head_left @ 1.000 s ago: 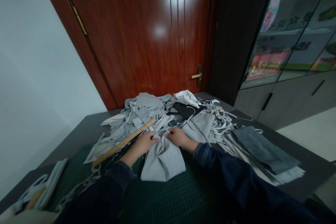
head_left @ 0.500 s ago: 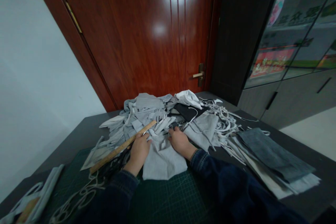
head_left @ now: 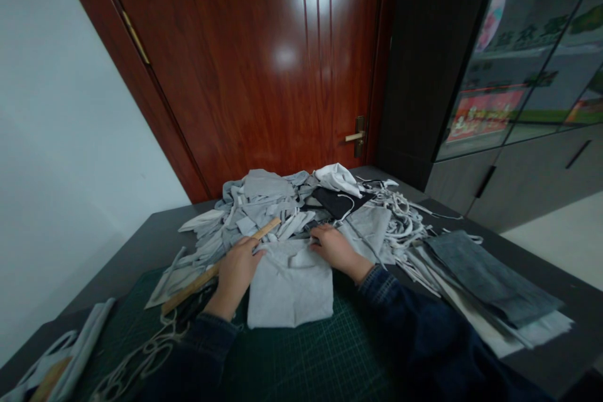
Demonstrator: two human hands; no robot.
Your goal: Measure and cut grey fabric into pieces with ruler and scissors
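Two hands rest on one grey cloth (head_left: 289,292), which lies flat on the green mat (head_left: 325,358) at the near edge of a scrap pile (head_left: 264,201). The left hand (head_left: 235,273) lies open, palm down, fingers on the cloth's far left corner, and one wooden ruler (head_left: 198,281) runs slantwise just beside them. The right hand (head_left: 335,249) sits at the far right corner with its fingers bent onto the edge; whether it pinches the fabric I cannot tell. The pile holds many grey scraps, one black piece (head_left: 336,202) and one white piece (head_left: 336,177). One tangle of white cords (head_left: 400,213) lies to its right, with one dark grey stack (head_left: 490,279) nearer.
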